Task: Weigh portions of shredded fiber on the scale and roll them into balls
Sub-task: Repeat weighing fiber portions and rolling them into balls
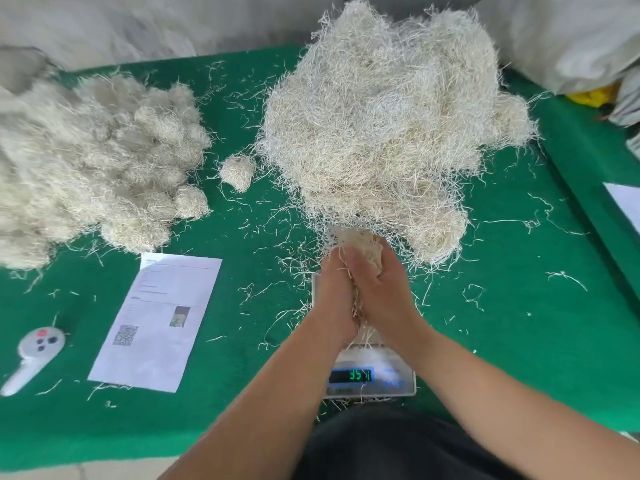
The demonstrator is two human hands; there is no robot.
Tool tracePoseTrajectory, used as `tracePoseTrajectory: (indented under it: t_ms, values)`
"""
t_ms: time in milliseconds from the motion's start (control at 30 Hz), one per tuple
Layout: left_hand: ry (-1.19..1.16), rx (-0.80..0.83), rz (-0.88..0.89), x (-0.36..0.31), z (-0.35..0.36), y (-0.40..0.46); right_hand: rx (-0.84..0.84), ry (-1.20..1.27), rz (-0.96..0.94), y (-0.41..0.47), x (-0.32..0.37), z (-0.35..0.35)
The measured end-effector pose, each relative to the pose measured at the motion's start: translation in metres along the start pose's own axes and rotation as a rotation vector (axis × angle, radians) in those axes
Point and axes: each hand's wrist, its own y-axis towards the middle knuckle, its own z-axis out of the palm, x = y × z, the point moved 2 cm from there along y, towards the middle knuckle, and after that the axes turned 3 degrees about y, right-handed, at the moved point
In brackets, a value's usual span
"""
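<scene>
Both hands over the scale, left hand and right hand pressed together, grip closed around a fiber portion. Loose fiber pile just behind; finished balls left on green surface.

Looking like a small packing workshop — green felt table, fiber heaps, digital scale, printed QR sheet.

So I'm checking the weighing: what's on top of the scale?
The scale shows loose strands and a lit display. Both hands, left and right, press a fiber portion together above it, covering most of the platform.
</scene>
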Motion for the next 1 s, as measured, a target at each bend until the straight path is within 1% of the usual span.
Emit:
tracePoseTrajectory:
  t_ms: [67, 100, 133, 167, 233, 267, 300, 367, 400, 467, 500, 567, 600, 633, 667, 700, 767, 800, 833, 867, 900, 933, 1000]
  values:
    - [0.154, -0.060, 0.128, -0.013, 0.010, -0.005, -0.057, -0.046, -0.083, 0.010, 0.019, -0.005]
    - [0.167, -0.056, 0.171, -0.018, 0.015, -0.011, -0.076, -0.047, -0.113, 0.014, 0.029, -0.006]
    - [0.112, -0.012, 0.175, -0.021, 0.019, -0.018, -0.088, -0.042, -0.130, 0.018, 0.037, -0.006]
    - [0.005, 0.043, 0.161, -0.025, 0.023, -0.026, -0.089, -0.020, -0.129, 0.022, 0.044, -0.005]
    - [-0.204, 0.154, 0.118, -0.030, 0.032, -0.042, -0.083, 0.072, -0.030, 0.027, 0.053, -0.004]
    - [-0.255, 0.181, 0.117, -0.030, 0.036, -0.048, -0.054, 0.093, 0.014, 0.029, 0.056, -0.005]
    - [-0.265, 0.174, 0.121, -0.031, 0.040, -0.052, -0.002, 0.069, 0.000, 0.031, 0.058, -0.006]
    - [-0.242, 0.098, 0.070, -0.037, 0.051, -0.056, 0.129, -0.051, -0.181, 0.030, 0.065, -0.004]
    - [-0.220, 0.081, 0.057, -0.043, 0.055, -0.058, 0.152, -0.103, -0.262, 0.030, 0.067, -0.002]
    - [-0.167, 0.148, 0.070, -0.059, 0.056, -0.057, 0.117, -0.252, -0.428, 0.031, 0.072, 0.003]
    - [-0.130, 0.170, 0.084, -0.066, 0.057, -0.058, 0.058, -0.348, -0.512, 0.032, 0.076, 0.003]
    - [-0.067, 0.183, 0.120, -0.079, 0.059, -0.063, -0.022, -0.440, -0.574, 0.033, 0.086, 0.003]
    - [-0.074, 0.194, 0.142, -0.084, 0.059, -0.065, -0.001, -0.447, -0.571, 0.034, 0.092, 0.002]
    - [-0.103, 0.187, 0.174, -0.088, 0.059, -0.068, 0.055, -0.457, -0.535, 0.034, 0.100, 0.001]
    - [-0.139, 0.178, 0.225, -0.095, 0.061, -0.071, 0.152, -0.432, -0.448, 0.034, 0.109, 0.003]
    - [-0.208, 0.176, 0.284, -0.103, 0.062, -0.073, 0.257, -0.343, -0.318, 0.031, 0.116, 0.005]
    - [-0.292, 0.156, 0.420, -0.116, 0.064, -0.076, 0.371, 0.031, -0.034, 0.024, 0.132, 0.011]
    - [-0.267, 0.150, 0.507, -0.120, 0.065, -0.078, 0.395, 0.203, 0.077, 0.020, 0.141, 0.013]
    - [-0.202, 0.141, 0.601, -0.120, 0.067, -0.082, 0.386, 0.273, 0.133, 0.019, 0.147, 0.015]
    - [-0.139, 0.129, 0.703, -0.116, 0.069, -0.082, 0.356, 0.243, 0.144, 0.017, 0.153, 0.017]
    - [-0.101, 0.133, 0.785, -0.110, 0.070, -0.085, 0.310, 0.191, 0.116, 0.016, 0.157, 0.018]
    - [-0.091, 0.136, 0.841, -0.107, 0.071, -0.088, 0.253, 0.143, 0.070, 0.015, 0.163, 0.020]
    - [-0.050, 0.144, 0.882, -0.111, 0.072, -0.092, 0.204, 0.098, 0.011, 0.009, 0.171, 0.025]
